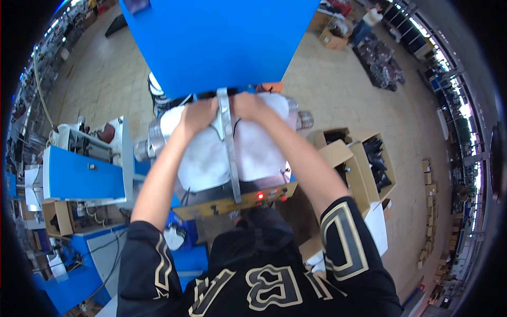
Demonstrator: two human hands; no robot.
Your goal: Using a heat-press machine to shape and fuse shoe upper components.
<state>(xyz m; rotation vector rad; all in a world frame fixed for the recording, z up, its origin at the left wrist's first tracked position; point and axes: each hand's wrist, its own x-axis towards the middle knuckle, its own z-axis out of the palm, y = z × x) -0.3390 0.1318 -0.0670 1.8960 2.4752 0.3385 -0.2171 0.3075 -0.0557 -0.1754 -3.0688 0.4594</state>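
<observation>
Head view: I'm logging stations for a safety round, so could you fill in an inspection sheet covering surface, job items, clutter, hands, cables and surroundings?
Surface: left white pad and right white pad side by side; red light lit on the front panel.
Job items: metal bar runs between the pads; blue housing beyond.
Clutter: open cardboard box at right, holding dark items.
Hands: left hand and right hand on either side of the bar's far end; grip unclear.
Cables: dark cable loops at lower left.
Surroundings: blue machine at left; another person at upper right.
</observation>
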